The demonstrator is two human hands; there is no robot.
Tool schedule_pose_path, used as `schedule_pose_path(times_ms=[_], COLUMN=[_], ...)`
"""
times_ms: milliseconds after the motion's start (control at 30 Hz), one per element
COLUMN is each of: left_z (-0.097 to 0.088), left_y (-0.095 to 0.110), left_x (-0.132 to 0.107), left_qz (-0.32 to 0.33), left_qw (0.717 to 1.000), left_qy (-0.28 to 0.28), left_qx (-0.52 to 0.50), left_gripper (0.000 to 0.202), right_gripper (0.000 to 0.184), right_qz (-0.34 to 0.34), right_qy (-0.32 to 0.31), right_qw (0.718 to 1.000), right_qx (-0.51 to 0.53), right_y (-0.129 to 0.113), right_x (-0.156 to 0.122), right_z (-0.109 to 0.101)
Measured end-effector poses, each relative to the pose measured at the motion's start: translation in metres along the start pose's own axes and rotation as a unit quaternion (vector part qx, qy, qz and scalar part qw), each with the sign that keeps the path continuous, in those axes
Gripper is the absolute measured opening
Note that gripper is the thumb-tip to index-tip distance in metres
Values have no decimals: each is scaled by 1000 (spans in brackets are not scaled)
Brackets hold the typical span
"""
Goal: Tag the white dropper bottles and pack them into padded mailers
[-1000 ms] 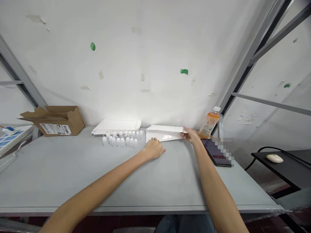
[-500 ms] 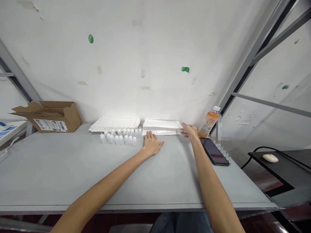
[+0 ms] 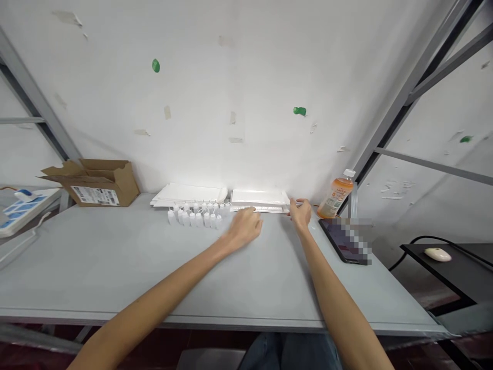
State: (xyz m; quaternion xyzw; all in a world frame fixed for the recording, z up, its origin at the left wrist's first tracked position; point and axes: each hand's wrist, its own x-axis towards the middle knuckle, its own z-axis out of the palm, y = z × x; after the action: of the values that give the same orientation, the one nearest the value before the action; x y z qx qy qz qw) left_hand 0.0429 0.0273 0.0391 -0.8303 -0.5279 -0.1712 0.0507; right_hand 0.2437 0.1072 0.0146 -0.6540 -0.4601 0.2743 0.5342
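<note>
A stack of flat white envelopes (image 3: 260, 197) lies against the wall, its front edge slightly glossy. My right hand (image 3: 301, 213) is at the stack's right end, thumb and fingers pinched at its edge. Just in front of the stack, my left hand (image 3: 244, 226) rests with fingers curled under; what is beneath them is hidden. Left of this hand stand several small white squeeze bottles (image 3: 192, 220) with thin tips, in rows. Behind them lies another pile of white sheets or envelopes (image 3: 188, 192).
An open cardboard box (image 3: 102, 182) stands at the back left. On the right are an orange drink bottle (image 3: 337, 195) and a dark phone (image 3: 342, 241). A white mouse (image 3: 438, 254) rests on a black surface beyond the grey table (image 3: 115, 272).
The gap seen between the envelopes at the right has narrowed as the upper ones came down. My left hand's fingers have gone from spread flat to curled. The view has shifted slightly left.
</note>
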Motion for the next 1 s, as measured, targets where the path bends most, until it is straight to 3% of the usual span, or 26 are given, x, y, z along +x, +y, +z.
schedule_pose_path(times_ms=[100, 167, 233, 300, 400, 500, 700, 1000], left_z=[-49, -75, -93, -103, -104, -94, -71, -73], left_y=[-28, -60, -100, -142, -200, -240, -275, -297], left_x=[4, 8, 12, 13, 10, 1, -13, -9], left_qz=[-64, -103, -120, -132, -168, -198, -202, -184], left_qw=[997, 993, 989, 978, 957, 945, 935, 938], left_qy=[40, 50, 19, -51, -171, -227, -288, -291], left_qx=[-10, 21, 82, 151, 161, 126, 50, -47], left_gripper=[34, 36, 39, 42, 52, 63, 74, 83], right_gripper=[28, 25, 22, 20, 18, 18, 22, 22], right_qz=[-71, -102, -112, -116, -131, -148, -158, -158], right_qy=[69, 60, 31, 5, -16, -17, -21, -32], right_qw=[989, 982, 981, 980, 974, 968, 967, 969], right_qx=[-110, -147, -155, -163, -186, -204, -196, -187], right_y=[3, 4, 6, 7, 9, 12, 21, 22], right_x=[-13, -22, -29, -33, -35, -33, -27, -27], right_z=[5, 8, 11, 13, 17, 19, 19, 19])
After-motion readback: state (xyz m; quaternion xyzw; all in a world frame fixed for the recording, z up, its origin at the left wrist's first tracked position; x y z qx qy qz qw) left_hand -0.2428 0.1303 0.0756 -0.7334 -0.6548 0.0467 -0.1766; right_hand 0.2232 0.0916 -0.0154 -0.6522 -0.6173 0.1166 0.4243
